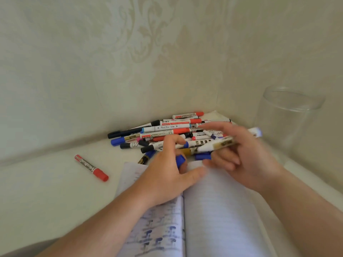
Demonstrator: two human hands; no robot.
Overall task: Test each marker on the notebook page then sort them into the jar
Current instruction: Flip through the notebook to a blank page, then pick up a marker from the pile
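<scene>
An open lined notebook [219,210] lies in front of me, its left page covered in blue test marks. Behind it, against the wall, is a pile of several markers [167,131]. My right hand [246,160] holds a white marker [222,143] with a gold-and-black label, blurred by motion, its blue end pointing right toward the jar. My left hand [167,173] grips a blue cap [180,160] between its fingers, over the notebook's top edge. A clear jar [289,115] with nothing visible inside stands at the right.
A single red marker [91,167] with a grey label lies apart on the white tabletop, left of the notebook. A patterned wall closes off the back and right side. The table's right edge runs just past the jar.
</scene>
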